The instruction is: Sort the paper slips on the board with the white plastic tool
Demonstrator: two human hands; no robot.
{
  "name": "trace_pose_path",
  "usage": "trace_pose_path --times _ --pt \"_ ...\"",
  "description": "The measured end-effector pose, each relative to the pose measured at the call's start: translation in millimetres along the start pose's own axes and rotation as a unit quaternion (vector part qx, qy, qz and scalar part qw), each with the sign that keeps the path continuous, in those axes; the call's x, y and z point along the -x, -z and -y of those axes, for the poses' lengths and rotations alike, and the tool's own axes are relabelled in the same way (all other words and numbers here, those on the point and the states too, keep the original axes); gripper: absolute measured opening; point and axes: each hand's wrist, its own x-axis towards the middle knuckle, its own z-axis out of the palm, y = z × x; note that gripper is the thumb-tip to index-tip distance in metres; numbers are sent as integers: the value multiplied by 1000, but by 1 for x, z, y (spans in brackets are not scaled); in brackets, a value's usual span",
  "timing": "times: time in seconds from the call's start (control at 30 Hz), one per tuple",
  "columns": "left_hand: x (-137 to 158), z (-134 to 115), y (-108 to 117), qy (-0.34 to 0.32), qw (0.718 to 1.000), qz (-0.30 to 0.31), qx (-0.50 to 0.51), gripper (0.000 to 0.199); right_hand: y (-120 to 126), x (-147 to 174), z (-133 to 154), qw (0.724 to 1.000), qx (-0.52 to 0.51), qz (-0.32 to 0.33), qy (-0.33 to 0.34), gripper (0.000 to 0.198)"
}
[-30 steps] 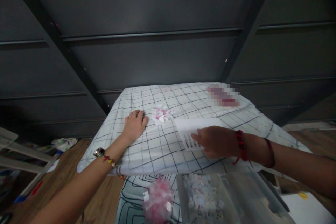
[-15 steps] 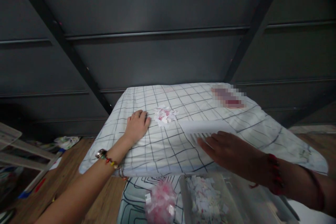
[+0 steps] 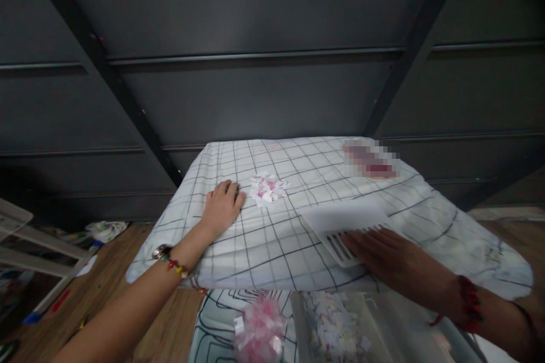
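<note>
My left hand (image 3: 223, 207) lies flat with fingers stretched out on the white checked cloth (image 3: 264, 255). Just right of its fingertips is a small heap of white and pink paper scraps (image 3: 268, 188). Over to the right, my right hand (image 3: 374, 249) grips a white slotted plastic scoop (image 3: 340, 218), which rests low over the cloth. Its solid flat end points away from me, and the fingers cover part of the slotted end. What lies under the palm is hidden.
Below the near edge stand a clear plastic box (image 3: 300, 323) of paper scraps and a pink, shiny crinkled bundle (image 3: 260, 329). A blurred-out flat item (image 3: 372, 160) lies far right on the cloth. Dark panels (image 3: 255, 96) rise behind; a pale frame (image 3: 38, 249) stands left.
My right hand and the slotted scoop have moved a little right and toward me, showing more of the slots. My left hand has stayed in place beside the scraps.
</note>
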Motion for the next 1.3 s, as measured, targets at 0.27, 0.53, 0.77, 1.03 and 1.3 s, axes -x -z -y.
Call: trace_pose_path --times 0.27,0.53,0.77,1.03,1.3 --pt "0 3 2 1 1000 -4 13 34 -10 17 0 999 -18 -21 -22 31" --pt "1 4 2 4 1000 -1 13 33 31 -30 -37 992 -72 -63 -77 25" --pt "2 3 2 6 1000 0 12 33 28 -129 -42 991 -120 -65 -18 30" --pt "1 5 1 8 1000 2 10 32 14 -153 -19 997 -69 4 16 33" --pt "1 4 1 6 1000 6 18 31 14 -129 -31 996 -83 -28 -12 30"
